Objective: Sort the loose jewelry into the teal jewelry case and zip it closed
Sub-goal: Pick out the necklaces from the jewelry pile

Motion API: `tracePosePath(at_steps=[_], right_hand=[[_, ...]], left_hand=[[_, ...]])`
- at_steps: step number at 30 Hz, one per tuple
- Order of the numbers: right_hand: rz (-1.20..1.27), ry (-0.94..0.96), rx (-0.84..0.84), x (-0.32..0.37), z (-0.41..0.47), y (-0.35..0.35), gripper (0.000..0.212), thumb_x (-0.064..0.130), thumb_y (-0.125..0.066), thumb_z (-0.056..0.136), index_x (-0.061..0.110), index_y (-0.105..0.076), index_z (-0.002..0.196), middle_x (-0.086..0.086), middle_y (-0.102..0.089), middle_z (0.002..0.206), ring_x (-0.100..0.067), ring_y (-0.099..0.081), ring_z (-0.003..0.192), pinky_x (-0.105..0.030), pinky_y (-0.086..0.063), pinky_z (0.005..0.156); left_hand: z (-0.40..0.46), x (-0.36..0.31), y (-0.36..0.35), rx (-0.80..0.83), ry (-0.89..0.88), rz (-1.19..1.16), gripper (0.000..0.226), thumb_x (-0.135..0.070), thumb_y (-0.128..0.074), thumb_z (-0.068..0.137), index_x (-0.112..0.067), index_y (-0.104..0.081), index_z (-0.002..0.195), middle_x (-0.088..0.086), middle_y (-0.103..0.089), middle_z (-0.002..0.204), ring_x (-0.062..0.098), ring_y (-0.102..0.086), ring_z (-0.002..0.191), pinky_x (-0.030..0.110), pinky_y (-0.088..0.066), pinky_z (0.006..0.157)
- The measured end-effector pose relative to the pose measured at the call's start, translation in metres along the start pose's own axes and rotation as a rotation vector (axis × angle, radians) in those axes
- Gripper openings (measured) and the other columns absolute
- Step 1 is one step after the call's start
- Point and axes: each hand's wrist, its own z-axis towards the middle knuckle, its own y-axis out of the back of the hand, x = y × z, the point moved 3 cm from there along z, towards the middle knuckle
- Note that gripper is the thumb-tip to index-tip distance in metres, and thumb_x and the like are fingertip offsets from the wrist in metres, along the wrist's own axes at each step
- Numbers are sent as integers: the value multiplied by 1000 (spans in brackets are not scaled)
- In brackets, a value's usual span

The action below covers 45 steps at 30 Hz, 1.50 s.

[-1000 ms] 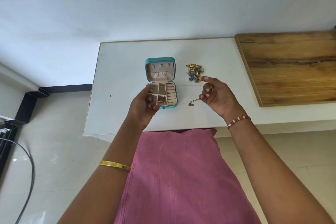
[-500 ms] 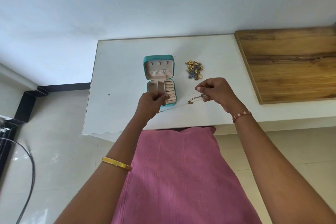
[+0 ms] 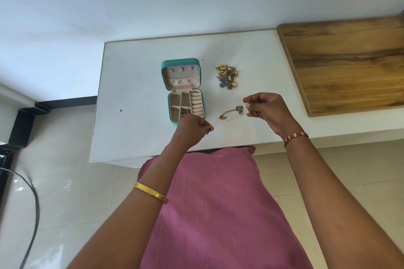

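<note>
Above the white table [image 3: 135, 76], a thin chain [image 3: 229, 119] stretched taut between both hands, the left hand [image 3: 192, 126] pinching one end, the right hand [image 3: 265, 107] pinching the other. Beneath it lay a gold pendant piece [image 3: 230, 112]. Just left sat the open teal jewelry case [image 3: 184, 89]; beyond, a loose jewelry pile [image 3: 227, 76].

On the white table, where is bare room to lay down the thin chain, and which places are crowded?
Bare room: the table left of the case, and the strip between the jewelry pile and the wooden board. Crowded: the front, where the left hand and right hand stretch the chain over a pendant piece.
</note>
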Motion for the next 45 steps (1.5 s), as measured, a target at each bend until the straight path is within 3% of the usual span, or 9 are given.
tracePosePath(at_steps=[4, 9, 11, 13, 20, 27, 34, 42, 45], right_hand=[[-145, 10, -45, -15, 3, -2, 20, -18, -55, 79, -10, -65, 95, -2, -61, 74, -9, -57, 69, -15, -56, 60], [-415, 59, -130, -28, 9, -3, 21, -16, -52, 80, -5, -68, 87, -6, -65, 81, -17, -60, 74, -19, -56, 63], [-571, 82, -164, -34, 12, -2, 23, -14, -50, 80, -3, -69, 85, -16, -68, 91, -27, -64, 82, -30, -55, 76], [-698, 113, -152, -38, 14, -4, 25, -13, -49, 79, -2, -70, 86, -20, -69, 96, -30, -63, 91, -29, -50, 82], [-930, 219, -117, -42, 10, -16, 25, -9, -46, 81, 0, -66, 92, -19, -61, 103, -33, -58, 97, -29, -40, 78], [-888, 299, -130, -22, -6, -33, 18, -2, -54, 85, 4, -67, 96, -14, -63, 103, -27, -60, 96, -28, -42, 79], [-898, 463, 6, 12, -14, -101, 16, 6, -56, 87, 7, -69, 96, -12, -65, 99, -26, -60, 91, -29, -45, 75], [-1279, 519, 97, 9, 3, -156, 22, 7, -50, 92, 3, -63, 109, -15, -58, 111, -31, -52, 109, -36, -48, 80], [-1424, 545, 90, 14, 4, -165, 19, 1, -56, 86, -1, -66, 101, -19, -62, 105, -34, -57, 101, -35, -50, 75]], left_hand=[[3, -9, -16, -62, 42, -52, 20, -18, -59, 88, -3, -72, 91, 12, -71, 90, 5, -47, 54, 9, -33, 49], [9, -14, -35, -117, 114, 16, 20, -15, -56, 89, -5, -71, 99, 10, -70, 104, 23, -62, 97, 23, -41, 77], [10, -15, -41, -121, 116, 77, 21, -14, -54, 90, -5, -70, 102, 10, -69, 107, 23, -61, 100, 24, -42, 80], [11, -17, -45, -119, 102, 115, 22, -12, -53, 91, -5, -69, 105, 10, -68, 109, 23, -61, 102, 25, -44, 84], [8, -23, -43, -152, 74, 86, 27, -10, -50, 92, -6, -65, 114, 11, -64, 120, 23, -57, 111, 26, -40, 96], [-9, -25, -16, -275, 58, -171, 23, -9, -53, 89, -6, -69, 106, 11, -71, 102, 23, -65, 93, 23, -46, 84], [-23, 8, 26, -430, 189, -468, 19, -8, -55, 87, -14, -71, 92, 5, -69, 80, 25, -67, 84, 44, -53, 88], [-20, 42, 49, -497, 262, -492, 23, -9, -53, 87, -13, -71, 100, 6, -71, 92, 25, -66, 91, 44, -52, 90], [-17, 49, 47, -505, 273, -510, 23, -9, -53, 88, -12, -71, 102, 7, -71, 99, 25, -66, 93, 44, -52, 91]])
